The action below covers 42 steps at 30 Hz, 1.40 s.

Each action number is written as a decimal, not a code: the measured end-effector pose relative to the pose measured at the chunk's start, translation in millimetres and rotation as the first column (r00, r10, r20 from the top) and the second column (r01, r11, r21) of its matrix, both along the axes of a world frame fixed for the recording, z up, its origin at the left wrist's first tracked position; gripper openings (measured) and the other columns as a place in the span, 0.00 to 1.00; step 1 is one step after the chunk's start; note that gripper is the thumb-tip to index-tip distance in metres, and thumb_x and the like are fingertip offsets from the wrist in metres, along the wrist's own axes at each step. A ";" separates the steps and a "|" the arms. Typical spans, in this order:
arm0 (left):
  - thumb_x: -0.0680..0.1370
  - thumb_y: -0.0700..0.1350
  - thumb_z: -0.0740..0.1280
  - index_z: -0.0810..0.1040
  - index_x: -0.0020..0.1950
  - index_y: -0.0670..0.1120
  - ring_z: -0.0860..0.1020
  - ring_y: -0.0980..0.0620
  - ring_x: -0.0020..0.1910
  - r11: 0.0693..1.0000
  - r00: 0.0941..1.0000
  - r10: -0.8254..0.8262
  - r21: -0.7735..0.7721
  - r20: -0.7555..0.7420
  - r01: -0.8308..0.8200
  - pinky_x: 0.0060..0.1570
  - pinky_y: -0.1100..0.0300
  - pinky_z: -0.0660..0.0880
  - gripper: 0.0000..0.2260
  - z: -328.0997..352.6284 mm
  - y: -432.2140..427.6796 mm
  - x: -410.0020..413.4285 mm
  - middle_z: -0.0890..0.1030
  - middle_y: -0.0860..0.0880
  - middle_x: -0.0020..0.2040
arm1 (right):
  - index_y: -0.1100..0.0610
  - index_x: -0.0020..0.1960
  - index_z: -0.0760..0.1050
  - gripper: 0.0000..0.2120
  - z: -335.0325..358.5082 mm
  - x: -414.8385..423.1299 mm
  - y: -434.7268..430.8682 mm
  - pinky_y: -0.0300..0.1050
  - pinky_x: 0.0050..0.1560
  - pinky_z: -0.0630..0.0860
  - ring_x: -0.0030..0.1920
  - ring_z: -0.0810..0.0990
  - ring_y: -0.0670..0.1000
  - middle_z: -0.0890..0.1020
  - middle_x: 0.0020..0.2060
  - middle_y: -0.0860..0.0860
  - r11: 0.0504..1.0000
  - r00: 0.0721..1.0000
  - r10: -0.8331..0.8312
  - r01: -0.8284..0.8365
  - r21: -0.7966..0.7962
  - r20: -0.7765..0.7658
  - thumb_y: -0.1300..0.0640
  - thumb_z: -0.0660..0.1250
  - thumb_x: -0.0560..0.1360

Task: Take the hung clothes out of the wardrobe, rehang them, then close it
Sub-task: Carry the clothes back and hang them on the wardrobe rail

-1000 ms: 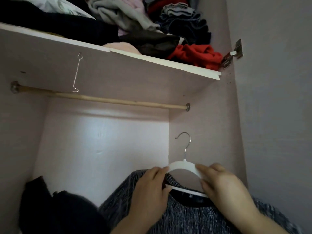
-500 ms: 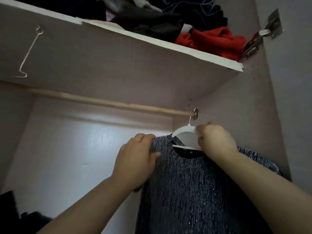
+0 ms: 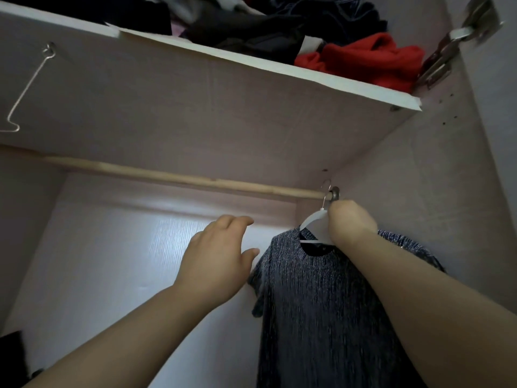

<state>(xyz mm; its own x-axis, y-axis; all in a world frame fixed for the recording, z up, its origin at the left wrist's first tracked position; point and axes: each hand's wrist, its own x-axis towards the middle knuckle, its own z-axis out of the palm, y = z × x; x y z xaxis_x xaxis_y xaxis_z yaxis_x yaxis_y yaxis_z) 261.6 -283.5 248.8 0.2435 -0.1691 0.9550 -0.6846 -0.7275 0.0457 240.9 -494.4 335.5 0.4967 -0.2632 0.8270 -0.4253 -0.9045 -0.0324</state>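
Observation:
A dark grey speckled top (image 3: 321, 298) hangs on a white hanger (image 3: 314, 225). The hanger's metal hook (image 3: 326, 191) sits over the far right end of the wooden rail (image 3: 173, 177), beside the wardrobe's right wall. My right hand (image 3: 349, 222) grips the right shoulder of the hanger. My left hand (image 3: 215, 261) hovers just left of the top with its fingers relaxed, holding nothing.
A shelf (image 3: 251, 65) above the rail carries piled clothes, with a red garment (image 3: 369, 60) at its right end. A thin wire hook (image 3: 25, 91) dangles under the shelf at the left. A door hinge (image 3: 453, 49) sits top right. Dark clothes (image 3: 11, 357) lie at the bottom left.
Both hands lifted the hanger with the top up to the rail and its hook went over the right end. My left hand then let go of the top and drew away to the left.

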 end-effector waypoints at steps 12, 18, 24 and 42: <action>0.78 0.54 0.61 0.62 0.70 0.55 0.67 0.55 0.65 1.000 1.000 0.014 0.015 0.013 -0.014 0.61 0.60 0.63 0.22 -2.7 -3.8 4.6 0.67 0.57 0.67 | 0.62 0.63 0.71 0.16 -19.3 27.8 -14.1 0.46 0.49 0.74 0.57 0.76 0.56 0.74 0.59 0.56 1.000 0.991 -0.028 0.030 0.008 -0.127 0.69 0.57 0.77; 0.78 0.54 0.61 0.61 0.71 0.54 0.68 0.54 0.65 0.999 0.997 0.049 0.023 -0.052 -0.047 0.62 0.59 0.64 0.22 -14.3 3.3 6.2 0.67 0.55 0.68 | 0.59 0.64 0.69 0.18 -38.4 24.5 -13.2 0.46 0.56 0.69 0.61 0.69 0.55 0.72 0.59 0.55 0.985 0.985 -0.117 0.100 -0.138 -0.128 0.59 0.62 0.74; 0.78 0.53 0.61 0.61 0.71 0.53 0.69 0.52 0.64 0.995 0.985 0.092 0.043 -0.146 -0.087 0.60 0.57 0.65 0.23 -31.0 22.3 -0.2 0.68 0.52 0.67 | 0.57 0.63 0.69 0.18 -67.2 12.5 13.5 0.50 0.62 0.64 0.63 0.67 0.57 0.71 0.61 0.55 0.951 0.991 -0.023 -0.019 -0.310 -0.132 0.59 0.59 0.74; 0.78 0.56 0.60 0.58 0.73 0.50 0.71 0.48 0.60 0.934 0.868 0.200 0.356 -0.454 -0.029 0.55 0.54 0.68 0.26 -209.0 127.5 -83.2 0.70 0.47 0.65 | 0.50 0.72 0.62 0.24 -296.5 -165.6 147.5 0.45 0.65 0.63 0.66 0.64 0.53 0.69 0.66 0.50 0.947 0.835 0.319 -0.265 0.181 -0.449 0.54 0.61 0.77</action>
<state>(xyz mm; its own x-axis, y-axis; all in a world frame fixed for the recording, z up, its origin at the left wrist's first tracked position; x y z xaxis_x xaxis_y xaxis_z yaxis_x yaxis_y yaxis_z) 178.4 -156.0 39.7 0.6893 -0.3920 0.6092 -0.5504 -0.8302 0.0887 75.3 -346.9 39.0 0.8838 -0.1171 0.4529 -0.1311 -0.9914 -0.0005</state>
